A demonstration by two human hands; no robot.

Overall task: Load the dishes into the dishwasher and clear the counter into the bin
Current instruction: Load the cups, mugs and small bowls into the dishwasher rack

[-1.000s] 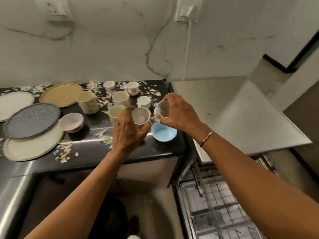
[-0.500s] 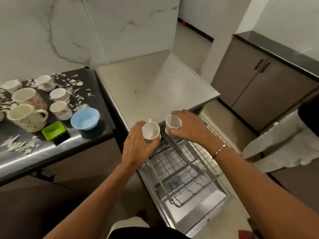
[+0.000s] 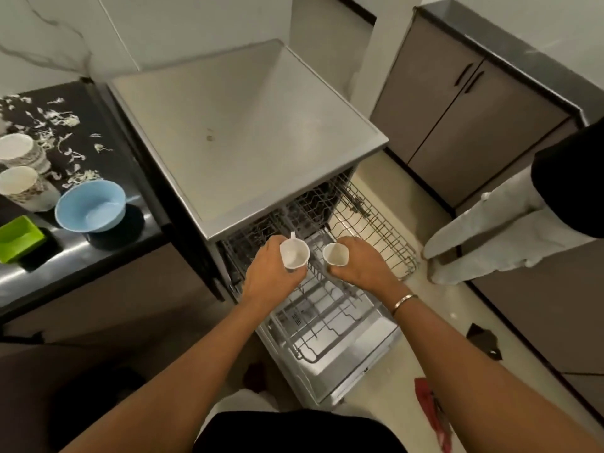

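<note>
Two small cups are being carried at once. The left hand [image 3: 271, 273] is gripping a handled white cup [image 3: 294, 255] round its side, and the right hand [image 3: 362, 269] is gripping a second white cup [image 3: 336, 255] likewise, both mouths facing up.

A second ago both cups were being lifted off the black counter [image 3: 98, 237]. Half a second ago they were passing the front edge of the dishwasher [image 3: 248, 142]. They are now hanging lower, close together, over the wire racks. The upper rack [image 3: 376, 217] is standing pulled out to the right, and the lower rack [image 3: 327, 325] is lying beneath the wrists. Neither cup appears to be touching a rack.

Assessment: carriage is finished and placement is pending, and each cup is probably needing to be turned mouth-down first.

Outstanding on the counter are a blue bowl [image 3: 90, 206], a green container [image 3: 19, 237], patterned mugs [image 3: 19, 188] and scattered white scraps [image 3: 58, 119]. Loading and clearing are therefore both remaining at an early stage.
</note>
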